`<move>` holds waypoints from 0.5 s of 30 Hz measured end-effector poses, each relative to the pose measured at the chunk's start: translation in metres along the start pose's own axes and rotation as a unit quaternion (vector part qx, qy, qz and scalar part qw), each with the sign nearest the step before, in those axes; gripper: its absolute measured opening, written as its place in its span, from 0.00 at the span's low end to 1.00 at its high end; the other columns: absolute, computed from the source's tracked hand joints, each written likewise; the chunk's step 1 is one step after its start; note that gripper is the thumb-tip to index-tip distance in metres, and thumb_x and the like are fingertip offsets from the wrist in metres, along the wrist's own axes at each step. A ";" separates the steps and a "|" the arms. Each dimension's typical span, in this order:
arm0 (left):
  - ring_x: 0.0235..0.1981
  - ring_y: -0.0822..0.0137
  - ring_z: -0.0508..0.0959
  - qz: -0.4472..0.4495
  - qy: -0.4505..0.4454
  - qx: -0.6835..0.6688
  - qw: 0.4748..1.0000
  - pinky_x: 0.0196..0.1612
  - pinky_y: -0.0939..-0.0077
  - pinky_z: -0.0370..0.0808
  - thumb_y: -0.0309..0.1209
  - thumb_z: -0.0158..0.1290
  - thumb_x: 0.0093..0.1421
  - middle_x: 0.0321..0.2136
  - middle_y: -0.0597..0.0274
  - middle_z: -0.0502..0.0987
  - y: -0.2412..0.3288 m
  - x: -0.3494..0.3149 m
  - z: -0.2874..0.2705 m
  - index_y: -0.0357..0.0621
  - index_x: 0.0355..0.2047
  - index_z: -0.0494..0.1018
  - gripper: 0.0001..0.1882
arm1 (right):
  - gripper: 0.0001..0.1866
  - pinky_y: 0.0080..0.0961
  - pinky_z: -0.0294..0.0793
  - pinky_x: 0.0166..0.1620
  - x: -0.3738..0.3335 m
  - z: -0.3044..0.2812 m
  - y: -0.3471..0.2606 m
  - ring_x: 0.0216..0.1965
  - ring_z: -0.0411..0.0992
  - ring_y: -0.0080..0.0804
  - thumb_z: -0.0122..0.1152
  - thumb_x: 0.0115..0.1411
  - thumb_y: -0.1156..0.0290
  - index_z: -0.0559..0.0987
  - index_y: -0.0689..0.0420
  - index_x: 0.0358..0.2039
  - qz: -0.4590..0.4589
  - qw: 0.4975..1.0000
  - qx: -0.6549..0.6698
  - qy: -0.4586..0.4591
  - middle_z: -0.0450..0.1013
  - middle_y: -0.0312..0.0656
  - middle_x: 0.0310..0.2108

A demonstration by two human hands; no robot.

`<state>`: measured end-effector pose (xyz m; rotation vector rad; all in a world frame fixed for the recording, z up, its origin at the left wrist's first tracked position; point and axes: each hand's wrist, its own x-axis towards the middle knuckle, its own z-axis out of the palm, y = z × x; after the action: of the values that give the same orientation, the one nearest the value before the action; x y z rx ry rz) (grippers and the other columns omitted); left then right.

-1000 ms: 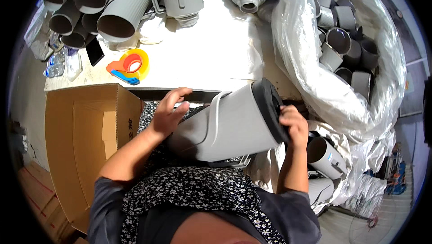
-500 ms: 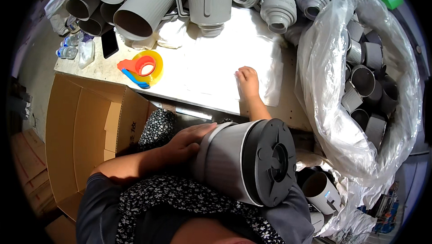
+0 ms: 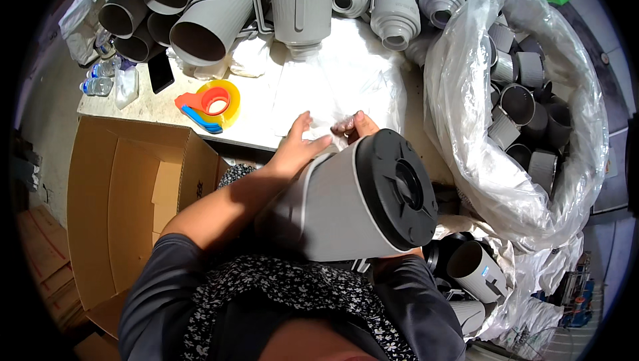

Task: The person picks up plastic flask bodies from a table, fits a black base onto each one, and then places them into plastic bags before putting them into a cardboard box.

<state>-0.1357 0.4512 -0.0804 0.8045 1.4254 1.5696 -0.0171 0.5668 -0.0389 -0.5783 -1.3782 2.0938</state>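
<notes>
A large grey thermos flask (image 3: 333,204) lies tilted across my lap, its black round base (image 3: 399,188) facing up and to the right. Over its far side reaches my left hand (image 3: 297,146), thumb and fingers apart. My right hand (image 3: 359,126) comes up from behind the flask, fingertips drawn together on thin plastic film at the near part of a stack of white plastic sheets (image 3: 366,81). The flask hides most of my right forearm. Both hands are close together above the table's front edge.
Grey flask bodies (image 3: 219,24) are heaped along the back. A tape dispenser (image 3: 216,102) and a phone (image 3: 160,72) lie on the left. An open cardboard box (image 3: 126,188) stands below them. On the right, a large plastic bag (image 3: 459,94) holds grey and black parts.
My left hand has left the flask's side and moved up toward the sheets. My right hand has drawn nearer to me, its fingers closing on film. The flask has shifted slightly up and left.
</notes>
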 end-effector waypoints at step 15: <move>0.35 0.77 0.69 0.143 -0.071 -0.070 0.985 0.41 0.84 0.67 0.20 0.51 0.53 0.32 0.65 0.69 0.108 -0.041 0.009 0.37 0.47 0.63 0.20 | 0.14 0.34 0.73 0.37 -0.127 -0.049 -0.063 0.32 0.71 0.37 0.52 0.57 0.57 0.72 0.56 0.29 -0.186 0.963 0.012 0.195 0.71 0.44 0.29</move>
<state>-0.1282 0.4193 0.0304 1.0479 1.1204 1.7678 0.1224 0.5364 0.0071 -0.6265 -1.1313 1.5928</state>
